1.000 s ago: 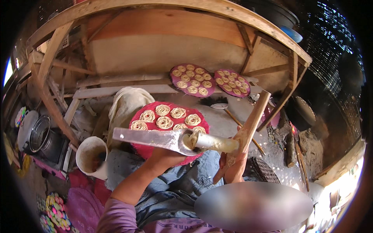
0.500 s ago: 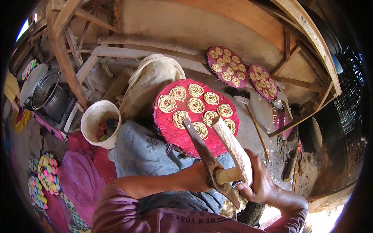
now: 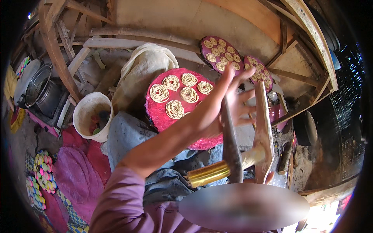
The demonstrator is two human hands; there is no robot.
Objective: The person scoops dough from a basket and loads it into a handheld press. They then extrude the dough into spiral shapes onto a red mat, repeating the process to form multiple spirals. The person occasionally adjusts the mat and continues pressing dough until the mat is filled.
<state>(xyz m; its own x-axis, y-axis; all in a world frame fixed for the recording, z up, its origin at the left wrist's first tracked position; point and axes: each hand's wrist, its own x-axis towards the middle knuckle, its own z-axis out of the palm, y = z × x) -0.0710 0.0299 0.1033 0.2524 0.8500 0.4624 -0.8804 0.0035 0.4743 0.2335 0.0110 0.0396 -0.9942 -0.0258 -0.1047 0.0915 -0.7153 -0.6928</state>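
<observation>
My left hand (image 3: 233,103) is raised over the round red mat (image 3: 158,113), fingers spread, beside the upper ends of a wooden hand press (image 3: 262,120). The press has a dark bar, a pale bar and a gold-coloured metal cylinder (image 3: 210,173) jutting out to the left. Of my right hand (image 3: 269,178) only a bit of finger shows, closed at the lower end of the press; the rest is hidden behind it and a blurred oval. Several coiled noodle nests (image 3: 189,94) lie on the mat in my lap, some covered by my left forearm.
Two more mats with noodle nests, one larger (image 3: 220,52) and one smaller (image 3: 261,79), lean at the back. A white bucket (image 3: 83,124) stands to my left, beyond it a dark pot (image 3: 50,103). Purple mats (image 3: 77,174) are stacked at lower left. Wooden beams frame the right.
My left hand has come off the press's lower part and swung up and forward, opening. The press has turned and shifted right, bringing its gold cylinder into sight.
</observation>
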